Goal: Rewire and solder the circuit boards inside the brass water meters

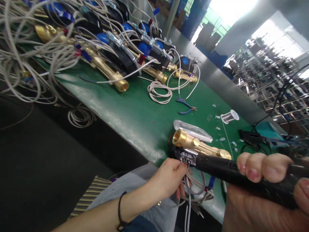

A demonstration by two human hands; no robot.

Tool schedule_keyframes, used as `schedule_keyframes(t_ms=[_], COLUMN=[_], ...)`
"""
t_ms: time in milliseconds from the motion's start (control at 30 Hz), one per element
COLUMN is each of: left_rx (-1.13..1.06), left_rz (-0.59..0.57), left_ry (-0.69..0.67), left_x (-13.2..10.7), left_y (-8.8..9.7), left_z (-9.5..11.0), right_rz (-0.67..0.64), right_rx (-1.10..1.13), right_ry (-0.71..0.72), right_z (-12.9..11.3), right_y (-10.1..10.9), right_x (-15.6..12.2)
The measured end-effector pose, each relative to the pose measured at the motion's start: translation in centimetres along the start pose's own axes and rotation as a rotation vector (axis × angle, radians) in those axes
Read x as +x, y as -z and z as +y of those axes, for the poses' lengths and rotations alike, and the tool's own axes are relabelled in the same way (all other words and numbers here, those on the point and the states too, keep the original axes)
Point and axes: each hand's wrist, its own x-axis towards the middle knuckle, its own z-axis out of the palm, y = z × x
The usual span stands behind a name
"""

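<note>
My right hand (pixel 263 190) is closed round the black handle of a soldering iron (pixel 231 172), whose tip reaches left to a small terminal block (pixel 187 158) on a brass water meter (pixel 198 145). This meter lies on the green bench (pixel 135 112) near its front edge, under a clear plastic lid (pixel 193 130). My left hand (pixel 170 182) pinches thin grey wires (pixel 193 190) right at that terminal block, fingers pressed together. The wires hang down over the bench edge.
Several more brass meters (pixel 108 69) with blue caps and tangled grey cables (pixel 36 42) fill the far left of the bench. Blue-handled pliers (pixel 187 108), a coil of cable (pixel 159 91), a solder spool (pixel 229 116) and small clear parts lie mid-bench. Metal racks (pixel 270 80) stand at the right.
</note>
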Motion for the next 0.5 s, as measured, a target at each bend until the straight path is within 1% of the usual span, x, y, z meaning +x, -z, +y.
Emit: schedule_keyframes(t_ms=[100, 233, 367, 433, 500], left_rx=[0.000, 0.005, 0.002, -0.003, -0.002], left_rz=[-0.011, -0.015, -0.018, -0.015, -0.011], left_ry=[-0.017, -0.017, -0.019, -0.032, -0.039], left_x=[0.2, 0.4, 0.4, 0.4, 0.4], left_y=[0.1, 0.2, 0.3, 0.3, 0.2], left_z=[-0.4, -0.8, -0.8, -0.9, -0.9], right_rz=[0.038, 0.062, 0.099, 0.113, 0.098], right_rx=[-0.039, -0.030, -0.067, -0.080, -0.070], right_ry=[0.001, -0.022, -0.019, 0.006, 0.065], right_z=[0.1, 0.0, 0.0, 0.2, 0.3], right_y=[-0.1, -0.3, -1.0, -1.4, -1.6], right_x=[0.0, -0.2, -0.4, -0.5, -0.4])
